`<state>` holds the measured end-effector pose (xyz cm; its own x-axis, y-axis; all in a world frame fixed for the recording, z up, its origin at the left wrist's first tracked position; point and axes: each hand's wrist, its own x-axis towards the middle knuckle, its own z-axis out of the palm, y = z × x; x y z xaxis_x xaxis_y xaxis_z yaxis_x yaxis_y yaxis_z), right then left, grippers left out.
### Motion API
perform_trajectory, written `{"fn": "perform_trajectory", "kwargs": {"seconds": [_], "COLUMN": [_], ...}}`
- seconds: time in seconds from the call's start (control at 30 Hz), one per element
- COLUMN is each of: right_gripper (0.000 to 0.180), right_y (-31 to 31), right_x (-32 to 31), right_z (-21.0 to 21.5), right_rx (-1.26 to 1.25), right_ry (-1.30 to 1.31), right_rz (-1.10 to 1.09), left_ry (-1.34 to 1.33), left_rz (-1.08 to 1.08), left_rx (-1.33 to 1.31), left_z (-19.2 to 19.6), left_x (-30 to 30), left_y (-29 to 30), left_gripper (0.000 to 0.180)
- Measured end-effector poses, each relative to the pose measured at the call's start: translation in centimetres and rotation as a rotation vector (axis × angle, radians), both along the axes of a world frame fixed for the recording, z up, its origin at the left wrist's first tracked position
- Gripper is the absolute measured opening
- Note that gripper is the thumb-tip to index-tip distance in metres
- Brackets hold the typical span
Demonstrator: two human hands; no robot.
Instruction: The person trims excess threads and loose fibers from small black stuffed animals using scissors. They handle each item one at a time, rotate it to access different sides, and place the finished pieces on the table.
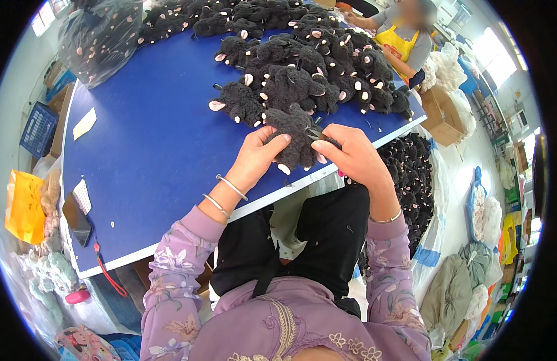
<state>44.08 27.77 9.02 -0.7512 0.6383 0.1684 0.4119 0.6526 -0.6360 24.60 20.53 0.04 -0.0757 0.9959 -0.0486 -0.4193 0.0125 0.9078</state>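
A blue table [152, 138] held a large heap of dark grey plush toys [308, 60]; at its near edge, one dark grey plush toy [293, 135] was gripped in the closed left hand [257, 157]. The right hand [353, 156] was closed around small snips [319, 136], touching that toy.

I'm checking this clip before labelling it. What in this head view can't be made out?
- Small tool in the right hand: mostly covered by its fingers; kind unclear.
- Dark plush toy in the left hand: its near side hidden by both hands.
- Phone screen: too small.
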Motion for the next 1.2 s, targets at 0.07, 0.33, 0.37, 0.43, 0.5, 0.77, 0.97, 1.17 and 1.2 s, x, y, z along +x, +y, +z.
{"fn": "perform_trajectory", "kwargs": {"seconds": [0.07, 0.33, 0.37, 0.43, 0.5, 0.77, 0.97, 1.17, 1.2], "right_gripper": [0.036, 0.039, 0.038, 0.036, 0.034, 0.025, 0.017, 0.032, 0.043], "right_y": [-0.3, -0.3, -0.3, 0.1, 0.1, 0.2, 0.7, 1.5, 1.1], "right_x": [-0.4, -1.1, -1.2, -1.2, -1.2, 0.1, 0.3, 1.2, 1.0], "right_z": [0.3, 0.2, 0.1, -0.3, -0.4, -0.4, -1.3, -2.3, -2.6], "right_rx": [-0.027, 0.017, 0.007, 0.026, -0.041, -0.252, -0.237, -0.155, -0.14], "right_ry": [0.005, -0.024, -0.02, -0.035, 0.018, 0.235, 0.412, 0.318, 0.35], "right_rz": [0.003, -0.008, -0.011, 0.006, 0.01, -0.021, -0.184, -0.233, -0.153], "left_ry": [0.012, 0.133, 0.138, 0.148, 0.157, 0.17, -0.027, -0.456, -0.469], "left_rz": [0.005, -0.027, -0.02, -0.006, 0.002, 0.011, 0.01, 0.002, -0.071], "left_rx": [0.0, -0.003, 0.001, 0.008, 0.021, 0.012, 0.0, -0.019, 0.01], "left_z": [0.1, 0.6, 0.6, 0.8, 0.5, 0.6, 0.0, 1.1, 0.5], "left_x": [0.1, -0.1, 0.0, 0.2, 0.1, 0.3, 0.1, -0.7, -1.0], "left_y": [-0.1, -0.3, -0.4, -0.5, -0.4, -0.4, 0.1, 0.0, 0.1], "left_gripper": [0.025, 0.024, 0.024, 0.023, 0.023, 0.023, 0.025, 0.031, 0.032]}}
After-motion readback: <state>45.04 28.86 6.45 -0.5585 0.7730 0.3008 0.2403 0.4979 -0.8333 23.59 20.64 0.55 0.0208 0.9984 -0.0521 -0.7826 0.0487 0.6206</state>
